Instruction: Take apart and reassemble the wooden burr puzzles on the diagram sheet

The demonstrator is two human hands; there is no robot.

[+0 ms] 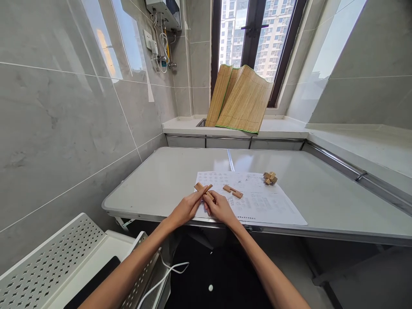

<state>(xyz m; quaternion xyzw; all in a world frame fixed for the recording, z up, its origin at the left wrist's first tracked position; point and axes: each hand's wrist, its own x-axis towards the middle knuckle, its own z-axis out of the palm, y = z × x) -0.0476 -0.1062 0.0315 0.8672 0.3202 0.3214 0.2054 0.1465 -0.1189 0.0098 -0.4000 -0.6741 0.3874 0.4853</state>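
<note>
Both of my hands meet over the near left edge of a printed paper sheet (264, 206). My left hand (187, 208) and my right hand (219, 207) are closed on small wooden pieces (200, 187) that cross each other at an angle; fingers hide part of them. To the right of my hands, a loose notched wooden piece (236, 194) lies on the sheet beside or touching another flat one (227, 188). An assembled wooden burr-shaped block (270, 178) rests near the sheet's far right corner.
The sheet lies on a white folding table (322, 184). Behind it, a folded bamboo mat (246, 98) leans at the window. A white perforated rack (74, 244) stands at the lower left, near a white cable (157, 283). Tiled walls flank the table.
</note>
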